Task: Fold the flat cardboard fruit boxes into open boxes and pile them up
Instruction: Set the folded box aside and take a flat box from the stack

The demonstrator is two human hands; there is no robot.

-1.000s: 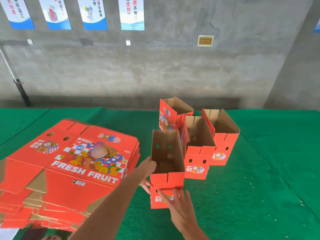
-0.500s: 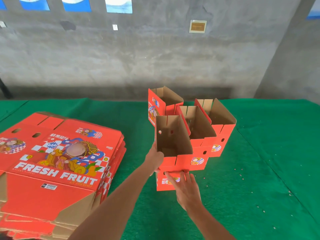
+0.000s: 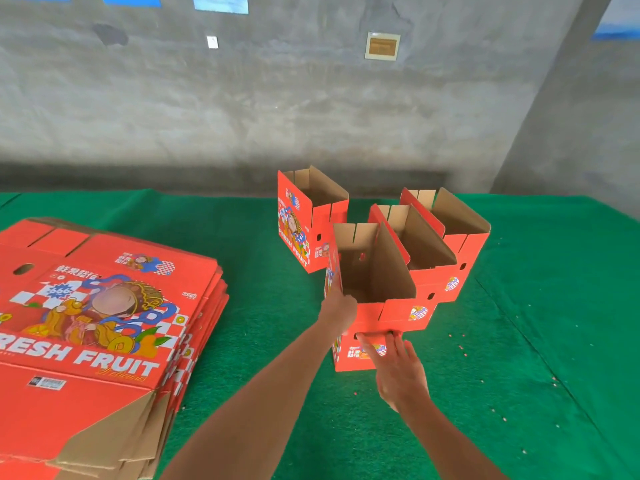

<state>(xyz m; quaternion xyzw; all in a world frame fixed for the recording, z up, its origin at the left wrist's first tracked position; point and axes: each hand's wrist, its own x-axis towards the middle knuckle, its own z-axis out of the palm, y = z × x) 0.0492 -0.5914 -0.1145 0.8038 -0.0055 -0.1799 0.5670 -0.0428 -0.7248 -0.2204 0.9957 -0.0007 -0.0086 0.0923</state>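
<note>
On the green felt-covered table [image 3: 519, 341] four red printed cardboard fruit boxes stood folded open: one upright box at the back [image 3: 311, 220], and a slanting row of three, the rear box [image 3: 460, 233], the middle box [image 3: 426, 261] and the nearest red open box [image 3: 377, 292], each leaning against the next. The nearest one appeared to sit raised on a further red box [image 3: 356, 355] whose front face showed beneath it, though whether it was fully seated could not be told. The left hand [image 3: 337, 306] gripped the left wall of the nearest box at its front corner, fingers curled round the edge. The right hand [image 3: 398, 368] lay with straight, spread fingers against the lower box front, fingertips [image 3: 367, 341] touching the underside seam of the upper one. To the left, well apart from the folded group, a thick stack of flat red cardboard blanks [image 3: 104, 323] printed FRESH FRUIT lay unfolded. In my judgement the work was at an early stage: a handful of boxes formed, piling only begun, and the bulk of the blanks yet to be folded
</note>
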